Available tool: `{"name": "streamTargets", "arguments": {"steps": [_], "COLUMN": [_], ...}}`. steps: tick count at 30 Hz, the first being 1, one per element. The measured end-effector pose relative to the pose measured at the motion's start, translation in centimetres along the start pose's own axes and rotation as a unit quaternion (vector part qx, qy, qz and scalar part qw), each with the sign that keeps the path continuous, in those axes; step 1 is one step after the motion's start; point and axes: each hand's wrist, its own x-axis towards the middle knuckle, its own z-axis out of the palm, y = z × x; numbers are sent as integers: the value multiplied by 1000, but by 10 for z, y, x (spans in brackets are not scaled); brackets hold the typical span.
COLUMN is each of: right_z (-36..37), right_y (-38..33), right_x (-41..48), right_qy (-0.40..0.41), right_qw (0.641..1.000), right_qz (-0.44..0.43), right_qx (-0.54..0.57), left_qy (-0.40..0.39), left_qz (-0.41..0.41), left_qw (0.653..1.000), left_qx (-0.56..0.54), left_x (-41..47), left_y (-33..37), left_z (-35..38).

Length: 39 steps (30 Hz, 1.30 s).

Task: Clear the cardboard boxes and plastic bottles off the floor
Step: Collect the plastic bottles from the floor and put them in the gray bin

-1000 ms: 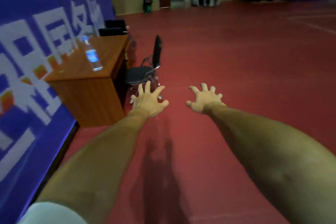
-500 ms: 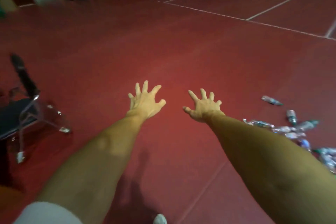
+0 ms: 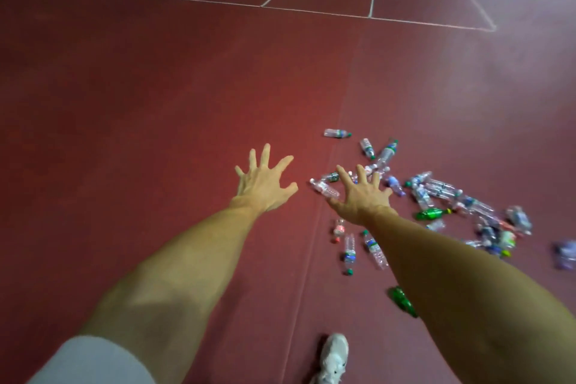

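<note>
Head view: the left hand (image 3: pixel 265 184) and right hand (image 3: pixel 361 199) reach forward with fingers splayed wide, and neither holds anything. A scatter of clear plastic bottles (image 3: pixel 436 188) lies on the dark red sports floor (image 3: pixel 156 87), beyond the right fingertips and off to their right, with a few beneath that wrist. Nothing lies under the left fingers. A green plastic bottle (image 3: pixel 433 213) lies to the right of the right wrist. No cardboard boxes show.

The white shoe (image 3: pixel 335 355) is planted near stray bottles, and a step onto one could roll it underfoot. These light round bottles would probably skid away from a hasty grab.
</note>
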Motion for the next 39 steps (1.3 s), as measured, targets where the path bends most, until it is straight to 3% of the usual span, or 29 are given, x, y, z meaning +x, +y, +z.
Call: {"name": "streamTargets", "arguments": {"steps": [6, 10, 26, 39], "right_z": [-31, -47, -68, -73], "right_y": [67, 99, 150, 216], "right_x": [95, 146, 363, 494], "right_qy": [13, 15, 13, -12], "right_qw": [1000, 1000, 1000, 1000], "right_qz": [7, 5, 5, 19], "right_qx": [12, 12, -11, 3], "left_qy": [-17, 14, -1, -42], "left_qz": [25, 6, 23, 28], "left_qw": [1000, 999, 999, 998], "left_qx": [-1, 43, 22, 35], "left_x": [99, 156, 393, 529], "left_y": [62, 90, 137, 202], "left_z": [8, 6, 8, 43]}}
